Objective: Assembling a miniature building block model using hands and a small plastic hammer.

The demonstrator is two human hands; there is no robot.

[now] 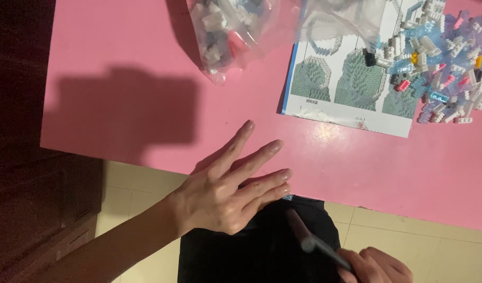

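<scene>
The right hand (375, 266) sits at the bottom edge, low over the lap. Its fingers are curled tight around one end of a dark pen (315, 243). The pen is long and thin. It points up and to the left, with its far tip near the table edge, just under the left hand. It looks a bit blurry.

The left hand (228, 186) is flat and holds nothing. Its fingers are spread apart and stretch up and to the right over the near edge of the pink table (120, 63).

On the table, far from the hands, there is a clear bag (228, 31) of little bricks, a paper sheet (351, 78) with pictures, and a pile of bricks (445, 57) in white, blue and pink.

Under the table there is a pale tile floor (451, 251). On the left stands something dark and brown.
</scene>
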